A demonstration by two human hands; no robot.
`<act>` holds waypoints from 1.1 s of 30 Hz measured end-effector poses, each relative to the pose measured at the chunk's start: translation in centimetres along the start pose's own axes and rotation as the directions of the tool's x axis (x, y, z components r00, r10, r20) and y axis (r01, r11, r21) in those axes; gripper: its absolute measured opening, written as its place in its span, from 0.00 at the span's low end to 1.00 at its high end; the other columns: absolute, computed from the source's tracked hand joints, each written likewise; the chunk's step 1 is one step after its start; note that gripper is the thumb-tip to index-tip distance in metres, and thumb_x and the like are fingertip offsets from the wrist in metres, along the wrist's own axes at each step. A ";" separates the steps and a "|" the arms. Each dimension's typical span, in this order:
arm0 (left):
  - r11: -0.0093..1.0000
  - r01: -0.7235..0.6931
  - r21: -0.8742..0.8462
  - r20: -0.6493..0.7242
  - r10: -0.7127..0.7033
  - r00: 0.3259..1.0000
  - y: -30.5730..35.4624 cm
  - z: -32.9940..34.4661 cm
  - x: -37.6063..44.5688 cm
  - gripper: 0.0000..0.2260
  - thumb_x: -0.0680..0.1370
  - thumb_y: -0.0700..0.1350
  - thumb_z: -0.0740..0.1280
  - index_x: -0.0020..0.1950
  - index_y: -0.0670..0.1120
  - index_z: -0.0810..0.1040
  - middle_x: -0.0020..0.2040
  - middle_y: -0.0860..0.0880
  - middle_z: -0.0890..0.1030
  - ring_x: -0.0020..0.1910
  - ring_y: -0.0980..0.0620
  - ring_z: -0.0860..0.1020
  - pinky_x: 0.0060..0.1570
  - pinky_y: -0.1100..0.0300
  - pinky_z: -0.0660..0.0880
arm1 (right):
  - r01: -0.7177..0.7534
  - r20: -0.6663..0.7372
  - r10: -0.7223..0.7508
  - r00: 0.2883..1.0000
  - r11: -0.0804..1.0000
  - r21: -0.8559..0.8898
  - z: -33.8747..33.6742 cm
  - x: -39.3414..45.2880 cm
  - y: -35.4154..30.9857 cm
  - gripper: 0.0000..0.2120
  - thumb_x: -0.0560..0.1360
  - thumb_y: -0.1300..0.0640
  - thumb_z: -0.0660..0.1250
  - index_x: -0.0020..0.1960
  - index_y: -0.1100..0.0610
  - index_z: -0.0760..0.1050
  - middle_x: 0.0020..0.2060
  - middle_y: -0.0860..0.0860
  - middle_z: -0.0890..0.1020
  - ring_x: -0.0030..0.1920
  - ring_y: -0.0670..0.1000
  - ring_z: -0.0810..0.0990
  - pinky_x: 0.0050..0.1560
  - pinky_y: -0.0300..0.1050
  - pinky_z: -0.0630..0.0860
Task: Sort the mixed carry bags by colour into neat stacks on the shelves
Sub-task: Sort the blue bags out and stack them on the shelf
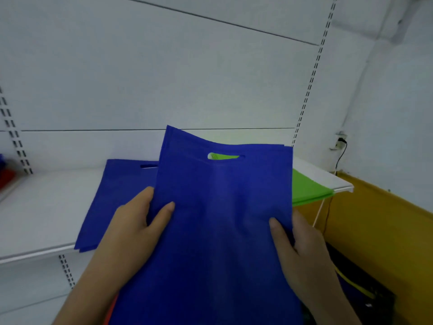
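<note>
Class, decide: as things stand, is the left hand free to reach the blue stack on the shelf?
Probably not yet: the left hand grips the held blue bag, though the blue stack lies close, uncovered.

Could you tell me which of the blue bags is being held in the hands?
The nearer blue bag, gripped at both sides; the other blue bags lie flat on the shelf.

Showing soft, even, cool light from above, casting only faint shadows under the blue bag onto the shelf. Bending straight upright rails into curves toward the edges. Blurring slightly throughout, most at the left edge, smearing the red patch. Dimming in the lower right corner.
</note>
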State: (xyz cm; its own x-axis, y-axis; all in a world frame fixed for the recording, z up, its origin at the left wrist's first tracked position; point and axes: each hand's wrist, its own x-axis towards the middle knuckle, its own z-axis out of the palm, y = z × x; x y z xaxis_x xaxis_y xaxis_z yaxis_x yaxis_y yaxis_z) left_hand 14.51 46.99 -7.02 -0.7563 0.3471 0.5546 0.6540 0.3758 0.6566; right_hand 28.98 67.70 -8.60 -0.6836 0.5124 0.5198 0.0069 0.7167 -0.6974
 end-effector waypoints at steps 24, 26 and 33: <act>0.751 0.419 0.510 -0.070 -0.449 0.891 -12.0 -3.7 10.0 0.13 0.77 0.51 0.66 0.56 0.45 0.72 0.43 0.50 0.77 0.41 0.50 0.74 0.42 0.56 0.69 | 0.363 0.452 -0.211 0.867 0.888 -0.283 15.3 20.0 0.2 0.05 0.75 0.51 0.61 0.43 0.53 0.70 0.40 0.50 0.78 0.42 0.55 0.77 0.39 0.48 0.74; 0.733 0.438 0.520 -0.074 -0.473 0.878 -13.2 -3.3 10.0 0.15 0.77 0.51 0.67 0.59 0.45 0.72 0.39 0.53 0.75 0.38 0.54 0.73 0.40 0.58 0.68 | 0.380 0.523 -0.162 0.837 0.860 -0.341 16.0 20.5 0.8 0.07 0.75 0.51 0.61 0.49 0.53 0.73 0.45 0.50 0.79 0.45 0.54 0.78 0.43 0.48 0.77; 0.657 0.424 0.623 -0.029 -0.523 0.852 -13.3 -3.1 10.1 0.20 0.77 0.52 0.66 0.68 0.50 0.70 0.55 0.49 0.75 0.52 0.50 0.74 0.55 0.55 0.72 | 0.406 0.584 -0.099 0.806 0.810 -0.422 16.1 20.6 2.0 0.24 0.78 0.47 0.62 0.68 0.58 0.61 0.56 0.55 0.79 0.54 0.58 0.79 0.46 0.48 0.72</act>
State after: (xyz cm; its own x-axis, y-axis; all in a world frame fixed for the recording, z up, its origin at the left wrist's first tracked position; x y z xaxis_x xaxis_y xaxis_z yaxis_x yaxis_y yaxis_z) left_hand -1.89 42.88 -8.56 -0.9868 0.0746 0.1437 0.1210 0.9296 0.3481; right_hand 3.14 72.08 -7.27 -0.9777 0.0654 0.1995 0.0364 0.9887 -0.1457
